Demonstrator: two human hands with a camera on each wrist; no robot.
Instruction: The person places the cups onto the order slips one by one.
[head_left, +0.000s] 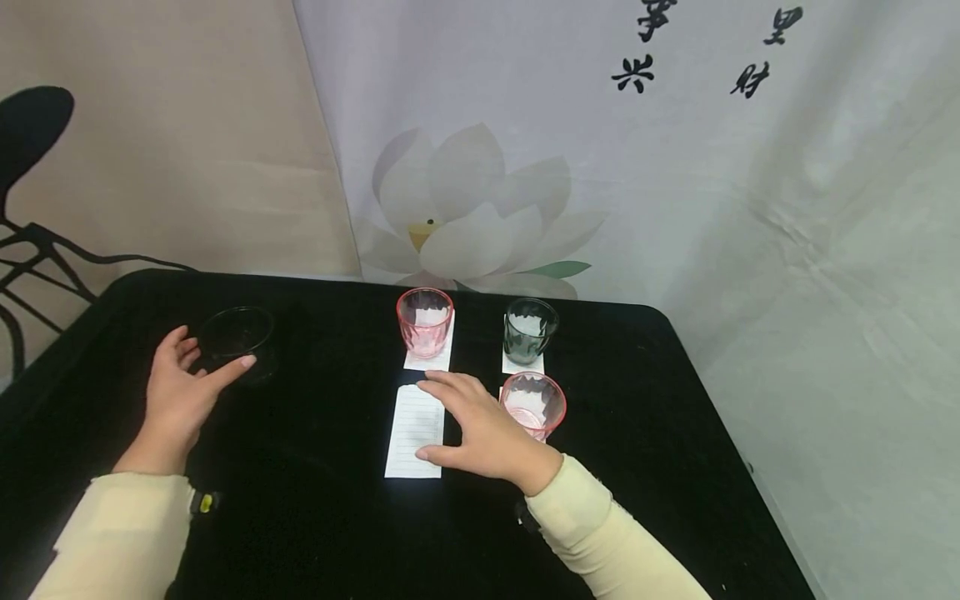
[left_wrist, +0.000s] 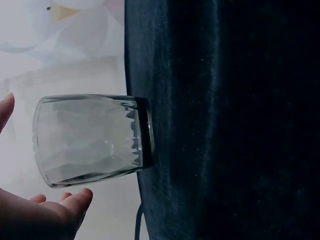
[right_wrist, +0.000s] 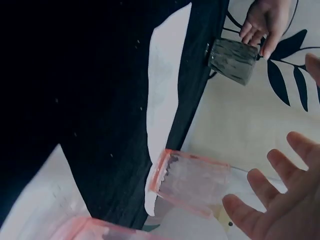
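At the left of the table stands a clear dark-grey drinking glass (head_left: 238, 337), upright. My left hand (head_left: 180, 392) is spread around its near left side, thumb and fingers apart. In the left wrist view a small gap shows between the fingers (left_wrist: 75, 205) and the glass (left_wrist: 90, 137). My right hand (head_left: 487, 429) hovers with spread fingers over a white lined paper slip (head_left: 414, 433) and holds nothing. A pink glass (head_left: 532, 408) stands just beyond the right hand, partly hidden by it. Another pink glass (head_left: 425, 325) stands upright farther back.
A dark-grey glass (head_left: 529, 333) stands on a paper slip at the back right. Both pink glasses also stand on paper slips. A black cloth covers the table (head_left: 315, 533). Behind it hangs a printed curtain (head_left: 675, 192); a black chair (head_left: 33, 133) is at the far left.
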